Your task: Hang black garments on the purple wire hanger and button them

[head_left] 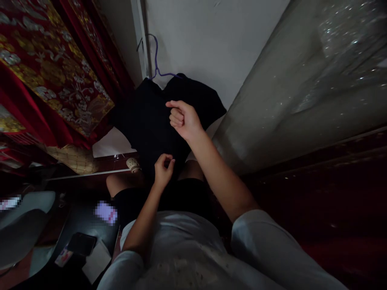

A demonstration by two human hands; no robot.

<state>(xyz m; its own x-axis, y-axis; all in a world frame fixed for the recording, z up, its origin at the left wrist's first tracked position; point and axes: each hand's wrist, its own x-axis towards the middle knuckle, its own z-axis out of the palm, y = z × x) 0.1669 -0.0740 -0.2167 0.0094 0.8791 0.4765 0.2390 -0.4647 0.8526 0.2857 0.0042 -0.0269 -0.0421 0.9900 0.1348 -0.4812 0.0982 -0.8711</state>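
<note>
A black garment (151, 114), which looks like a short-sleeved top, hangs in front of me on a purple hanger (157, 60). My right hand (185, 121) is raised over its upper part. Its thumb and forefinger are pinched together and the other fingers curl into the palm; anything held there is too small to make out. Lower down, my left hand (163, 171) is near the garment's lower part, its thumb and forefinger bent into a pinch. Whether a thin thing lies between those fingertips does not show, nor whether either hand touches the cloth.
Red and gold patterned cloth (65, 74) hangs at left. A large plastic-wrapped object (290, 92) leans at right. A dark phone (81, 244) and a white card-like piece (97, 261) lie on a black surface at lower left. A pale clog (132, 164) shows below the garment.
</note>
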